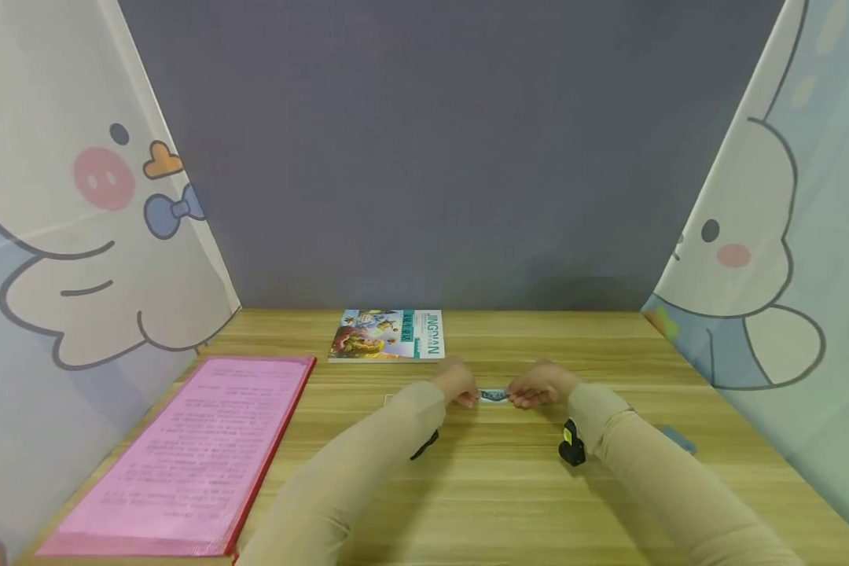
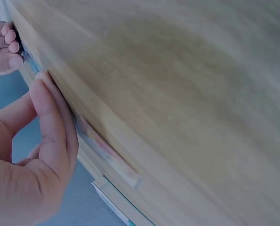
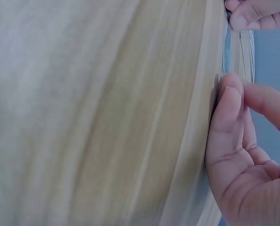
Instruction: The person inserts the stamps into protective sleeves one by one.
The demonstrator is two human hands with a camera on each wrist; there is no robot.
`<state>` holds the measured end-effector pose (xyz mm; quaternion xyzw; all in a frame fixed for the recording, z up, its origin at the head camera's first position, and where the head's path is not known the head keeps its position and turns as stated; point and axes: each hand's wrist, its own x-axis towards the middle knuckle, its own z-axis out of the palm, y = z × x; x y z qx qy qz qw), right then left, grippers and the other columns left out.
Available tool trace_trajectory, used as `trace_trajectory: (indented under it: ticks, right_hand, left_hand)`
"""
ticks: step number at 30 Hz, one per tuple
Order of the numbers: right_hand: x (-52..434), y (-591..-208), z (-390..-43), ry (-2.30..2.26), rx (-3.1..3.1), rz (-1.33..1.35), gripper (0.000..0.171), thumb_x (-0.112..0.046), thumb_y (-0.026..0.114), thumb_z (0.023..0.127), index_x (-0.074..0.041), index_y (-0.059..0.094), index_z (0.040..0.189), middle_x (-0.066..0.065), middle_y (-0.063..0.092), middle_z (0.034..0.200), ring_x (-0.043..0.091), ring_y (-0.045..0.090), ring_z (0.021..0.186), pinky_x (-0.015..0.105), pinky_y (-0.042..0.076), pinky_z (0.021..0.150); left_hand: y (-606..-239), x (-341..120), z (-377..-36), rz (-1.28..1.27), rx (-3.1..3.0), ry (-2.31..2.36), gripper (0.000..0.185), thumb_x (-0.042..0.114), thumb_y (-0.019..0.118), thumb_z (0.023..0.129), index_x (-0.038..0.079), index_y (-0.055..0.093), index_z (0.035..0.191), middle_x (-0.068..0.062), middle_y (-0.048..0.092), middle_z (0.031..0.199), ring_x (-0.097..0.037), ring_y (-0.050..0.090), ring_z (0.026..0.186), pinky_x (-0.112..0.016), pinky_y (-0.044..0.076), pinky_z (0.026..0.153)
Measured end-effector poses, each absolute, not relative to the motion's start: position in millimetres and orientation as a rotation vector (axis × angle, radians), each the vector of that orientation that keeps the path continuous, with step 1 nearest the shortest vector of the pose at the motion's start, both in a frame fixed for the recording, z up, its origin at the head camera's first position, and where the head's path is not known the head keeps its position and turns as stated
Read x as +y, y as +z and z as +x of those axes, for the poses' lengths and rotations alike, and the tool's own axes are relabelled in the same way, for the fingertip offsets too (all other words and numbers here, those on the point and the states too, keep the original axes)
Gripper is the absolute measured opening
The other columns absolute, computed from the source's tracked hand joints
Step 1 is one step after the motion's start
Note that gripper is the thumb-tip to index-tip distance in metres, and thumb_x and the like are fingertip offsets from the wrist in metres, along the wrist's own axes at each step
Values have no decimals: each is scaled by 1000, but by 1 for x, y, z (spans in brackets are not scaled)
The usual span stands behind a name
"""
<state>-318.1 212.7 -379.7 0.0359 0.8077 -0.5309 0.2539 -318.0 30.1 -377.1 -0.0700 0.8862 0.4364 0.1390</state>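
Observation:
A small flat piece with a blue and dark printed face, like a card (image 1: pixel 494 395), lies low over the table between both hands. My left hand (image 1: pixel 457 381) pinches its left end between thumb and fingers. At the opposite end, my right hand (image 1: pixel 542 384) pinches it the same way. The left wrist view shows the near left hand (image 2: pixel 41 155) with its fingertips at the tabletop, and the blue strip of the card (image 2: pixel 31 62) running towards the right hand (image 2: pixel 3 47). From the right wrist, the card (image 3: pixel 227 49) spans the gap; the fingers cover both ends.
Beyond the left hand lies a picture book (image 1: pixel 386 336). A pink sheet-covered folder (image 1: pixel 191 456) with a red edge fills the table's left side. Another flat card (image 2: pixel 107 150) lies beside the left hand. A blue flat piece (image 1: pixel 678 439) shows past the right forearm. Printed cloth walls flank the table.

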Motion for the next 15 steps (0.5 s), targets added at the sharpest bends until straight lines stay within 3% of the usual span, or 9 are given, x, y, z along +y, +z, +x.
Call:
trace_trajectory:
  ticks: [6, 11, 14, 15]
  right_hand:
    - [215, -382, -320, -1473, 2176, 100, 24, -6, 61, 94, 11, 65, 110, 5, 71, 77, 7, 66, 63, 20, 58, 64]
    - [218, -383, -319, -1501, 2155, 85, 25, -7, 60, 95, 11, 63, 112, 5, 70, 78, 7, 66, 64, 21, 59, 65]
    - [222, -383, -318, -1519, 2150, 65, 27, -8, 59, 96, 12, 62, 113, 5, 70, 78, 7, 65, 65, 21, 58, 65]
    - [224, -382, -317, -1521, 2147, 47, 29, -9, 58, 96, 13, 61, 114, 4, 70, 79, 7, 65, 65, 20, 58, 66]
  left_hand:
    - [-376, 27, -317, -194, 2522, 1337, 33, -5, 79, 75, -16, 63, 102, -15, 70, 67, -16, 63, 45, -24, 58, 52]
    - [-369, 23, -306, -125, 2456, 1404, 21, -4, 74, 81, -13, 67, 98, -16, 72, 79, -24, 73, 73, -27, 61, 68]
    - [-363, 17, -299, -59, 2421, 1453, 22, -5, 70, 84, -14, 65, 103, -19, 71, 89, -29, 73, 84, -31, 61, 75]
    - [-361, 15, -298, -52, 2411, 1469, 31, -5, 70, 84, -17, 60, 110, -21, 70, 91, -30, 73, 87, -32, 61, 76]
